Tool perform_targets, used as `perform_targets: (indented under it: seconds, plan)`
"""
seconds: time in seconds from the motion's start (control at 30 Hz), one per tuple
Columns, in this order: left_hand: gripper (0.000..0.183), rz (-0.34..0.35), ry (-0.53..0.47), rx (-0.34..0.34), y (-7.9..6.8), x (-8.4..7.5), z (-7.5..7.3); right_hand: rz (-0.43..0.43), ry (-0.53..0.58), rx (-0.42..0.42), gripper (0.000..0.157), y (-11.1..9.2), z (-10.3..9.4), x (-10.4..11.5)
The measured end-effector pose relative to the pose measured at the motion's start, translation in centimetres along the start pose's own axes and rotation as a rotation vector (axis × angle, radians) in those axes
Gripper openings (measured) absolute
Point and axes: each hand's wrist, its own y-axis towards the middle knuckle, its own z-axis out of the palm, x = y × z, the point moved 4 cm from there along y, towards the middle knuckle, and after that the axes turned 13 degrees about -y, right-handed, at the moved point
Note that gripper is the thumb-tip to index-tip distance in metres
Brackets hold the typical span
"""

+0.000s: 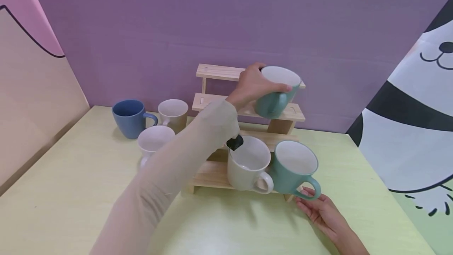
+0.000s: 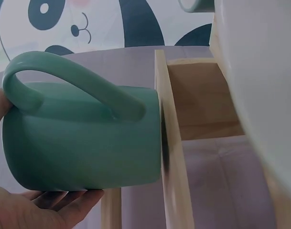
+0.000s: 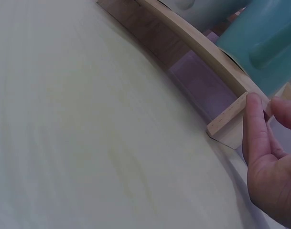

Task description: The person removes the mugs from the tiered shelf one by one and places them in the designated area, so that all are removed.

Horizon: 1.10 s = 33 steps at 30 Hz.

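Above: left hand [image 1: 252, 84], curled around one teal mug [image 2: 83, 148]; below: right hand [image 1: 326, 213], fingers nearly straight, touching tiered wooden rack [image 1: 212, 174].

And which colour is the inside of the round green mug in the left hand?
White; the inside of the green mug shows best in the head view.

One four-tiered pale wooden rack [image 1: 212, 174]; left of it, one blue handled mug [image 1: 129, 124], two white mugs [image 1: 155, 140]; on its lowest tier, one white mug [image 1: 244, 174], one teal-green mug [image 1: 287, 176]; higher, another teal-green mug [image 1: 268, 105].
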Motion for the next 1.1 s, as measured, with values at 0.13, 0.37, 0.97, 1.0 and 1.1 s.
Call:
perform_targets:
  seconds: [0.13, 0.37, 0.97, 1.0, 1.1]
  plan:
    - [0.085, 0.016, 0.003, 0.007, -0.3, 0.0, -1.1, -0.005, -0.001, 0.001, 0.032, 0.1, 0.0, 0.0]
    - [0.081, 0.031, -0.003, -0.026, -1.3, 0.4, -3.6, -0.017, 0.006, 0.014, 0.032, 0.3, -0.1, -0.2]
    - [0.069, 0.056, -0.033, -0.111, -3.2, 1.1, -9.0, -0.008, 0.014, 0.022, 0.034, 0.3, -0.3, -0.1]
    - [0.070, 0.052, -0.039, -0.112, -3.3, 1.2, -9.3, -0.004, 0.016, 0.017, 0.034, 0.3, -0.3, -0.1]
    - [0.072, 0.033, -0.052, -0.120, -3.7, 1.2, -9.9, 0.005, 0.028, 0.010, 0.033, 0.3, -0.4, 0.0]
